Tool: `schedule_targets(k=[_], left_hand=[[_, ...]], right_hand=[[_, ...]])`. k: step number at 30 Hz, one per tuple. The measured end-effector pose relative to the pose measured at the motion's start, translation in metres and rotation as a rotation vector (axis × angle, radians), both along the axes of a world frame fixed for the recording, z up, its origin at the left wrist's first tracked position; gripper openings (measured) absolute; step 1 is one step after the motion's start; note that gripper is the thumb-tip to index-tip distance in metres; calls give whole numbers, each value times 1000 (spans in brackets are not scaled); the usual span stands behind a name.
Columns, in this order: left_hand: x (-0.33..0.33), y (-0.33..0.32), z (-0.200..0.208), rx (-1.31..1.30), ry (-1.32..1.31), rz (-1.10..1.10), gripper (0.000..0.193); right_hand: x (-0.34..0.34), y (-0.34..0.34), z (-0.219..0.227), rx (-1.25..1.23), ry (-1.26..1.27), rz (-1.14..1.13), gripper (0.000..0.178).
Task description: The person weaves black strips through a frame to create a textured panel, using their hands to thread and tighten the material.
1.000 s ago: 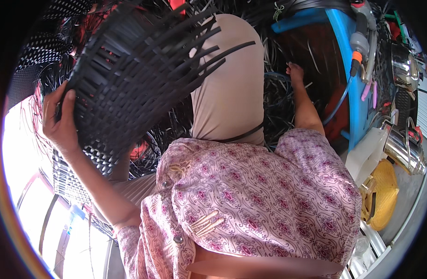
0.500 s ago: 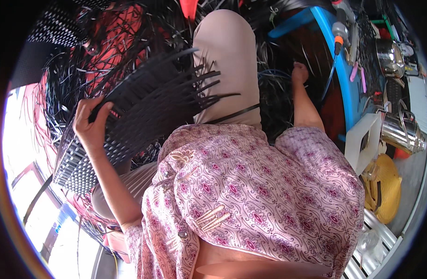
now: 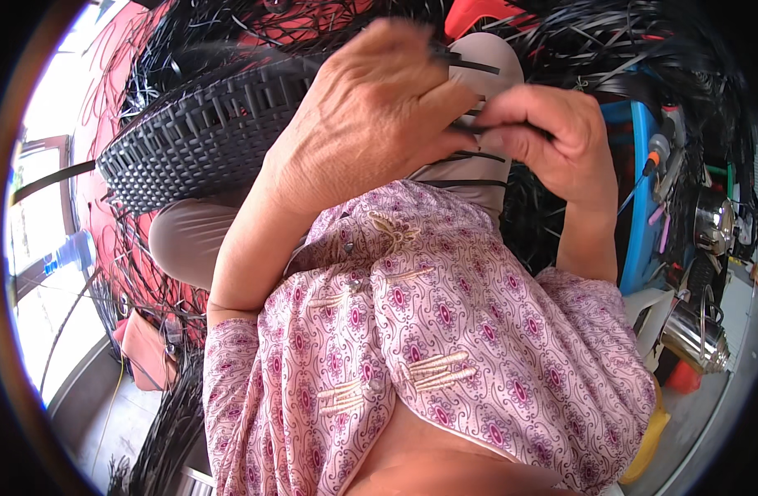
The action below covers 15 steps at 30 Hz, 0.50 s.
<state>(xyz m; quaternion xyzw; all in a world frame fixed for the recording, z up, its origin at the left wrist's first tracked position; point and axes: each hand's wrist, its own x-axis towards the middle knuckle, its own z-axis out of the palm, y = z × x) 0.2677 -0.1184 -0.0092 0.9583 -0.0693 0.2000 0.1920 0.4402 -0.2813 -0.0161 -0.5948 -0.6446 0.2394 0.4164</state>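
Note:
A black woven basket piece [image 3: 193,136] lies across my lap at the left, its loose strip ends [image 3: 478,183] sticking out to the right over my knee. My left hand [image 3: 370,112] is closed at the piece's right edge, thumb and forefinger pinched at the strips; its upper fingers are smeared by motion. Facing it, my right hand [image 3: 556,136] is bent with thumb and forefinger pinched on a thin black strip. The fingertips of both hands are close together, and they partly hide the strip between them.
Heaps of loose black strips [image 3: 577,50] lie beyond my knees. At the right stand a blue tub [image 3: 639,165], a screwdriver-like tool [image 3: 655,153] with an orange collar, and a shiny metal flask [image 3: 697,335]. A clear blue bottle [image 3: 69,252] is at the far left.
My right hand has come from the strips by the blue tub to the woven piece's edge. My left hand has shifted from its left rim to its right edge.

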Motion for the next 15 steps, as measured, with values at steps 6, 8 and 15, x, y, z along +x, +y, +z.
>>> schedule_targets(k=[6, 8, 15], left_hand=[[-82, 17, 9, -394, 337, 156, 32], [-104, 12, 1, -627, 408, 251, 23], [-109, -14, -39, -325, 543, 247, 11]], right_hand=[[24, -59, -29, -253, 179, -289, 9], [25, -75, -39, -381, 292, -308, 10], [14, -93, -60, -643, 267, -373, 32]])
